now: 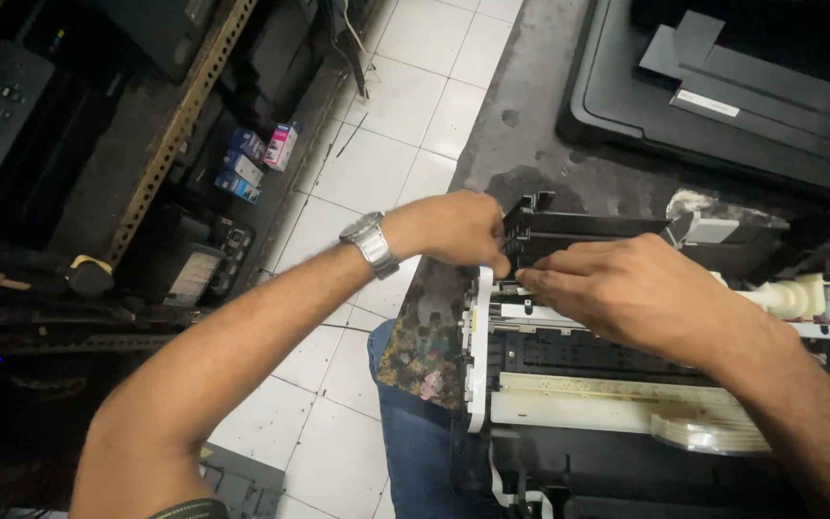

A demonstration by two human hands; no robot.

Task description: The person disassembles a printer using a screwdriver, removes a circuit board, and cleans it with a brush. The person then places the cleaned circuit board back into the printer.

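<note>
Hands (458, 229) (626, 288) pinching black plastic printer frame (578, 356), glossy, ribbed.

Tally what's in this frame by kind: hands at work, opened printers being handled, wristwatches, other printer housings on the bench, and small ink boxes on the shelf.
Hands: 2 (left hand, right hand)
Opened printer: 1
Wristwatch: 1
Black printer housing: 1
Small ink boxes: about 4
Total: about 9

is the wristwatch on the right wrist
No, the silver wristwatch sits on the left wrist, next to the left hand on the opened printer.
</note>
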